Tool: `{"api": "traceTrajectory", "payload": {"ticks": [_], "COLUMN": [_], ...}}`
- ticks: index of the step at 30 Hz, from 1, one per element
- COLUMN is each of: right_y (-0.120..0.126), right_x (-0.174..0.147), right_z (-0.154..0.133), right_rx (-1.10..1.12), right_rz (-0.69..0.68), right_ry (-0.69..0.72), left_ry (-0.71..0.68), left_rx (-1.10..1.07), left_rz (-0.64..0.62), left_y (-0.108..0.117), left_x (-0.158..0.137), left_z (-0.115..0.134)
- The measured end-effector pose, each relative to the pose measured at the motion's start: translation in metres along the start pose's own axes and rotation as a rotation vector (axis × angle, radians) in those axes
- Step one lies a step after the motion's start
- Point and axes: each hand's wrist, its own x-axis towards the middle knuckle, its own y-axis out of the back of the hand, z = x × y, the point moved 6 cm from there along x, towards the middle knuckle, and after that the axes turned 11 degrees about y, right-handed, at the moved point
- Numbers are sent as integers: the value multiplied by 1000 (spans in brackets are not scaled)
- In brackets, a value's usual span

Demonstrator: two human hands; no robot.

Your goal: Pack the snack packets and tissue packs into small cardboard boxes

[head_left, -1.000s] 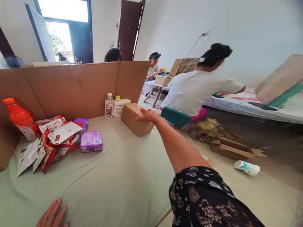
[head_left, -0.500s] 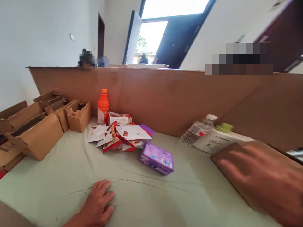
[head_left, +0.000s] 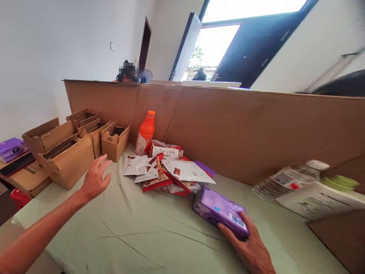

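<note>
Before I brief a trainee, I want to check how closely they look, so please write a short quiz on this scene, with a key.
1. What is in the grip of the right hand?
A) a water bottle
B) a purple pack
C) a white packet

2. True or false: the left hand is holding something.

3. Fill in the missing word: the cardboard box nearest the orange bottle has its top ____ (open or shut).

Key: 1. B. 2. False; its fingers are spread and hold nothing. 3. Open.
</note>
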Motion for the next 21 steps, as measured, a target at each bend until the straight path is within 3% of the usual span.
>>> {"api": "traceTrajectory", "payload": {"ticks": [6, 10, 14, 19, 21], "right_y": [-3, -3, -3, -4, -5], "right_x": [-1, 0, 2, 4, 4], "right_z": [-10, -10, -9, -10, -11], "right_rx": [101, 133, 161, 178, 182], "right_rz": [-12, 2, 3, 25, 27], "right_ry": [-139, -102, -60, -50, -43], "left_ry": [-12, 50, 9, -199, -351], "left_rx": [112, 198, 222, 139, 24], "left_rz": [-53, -103, -71, -44, -5], "left_y": [-37, -46, -16, 54, 85], "left_x": [144, 183, 149, 39, -8], "left_z": [26, 26, 27, 15, 14]}}
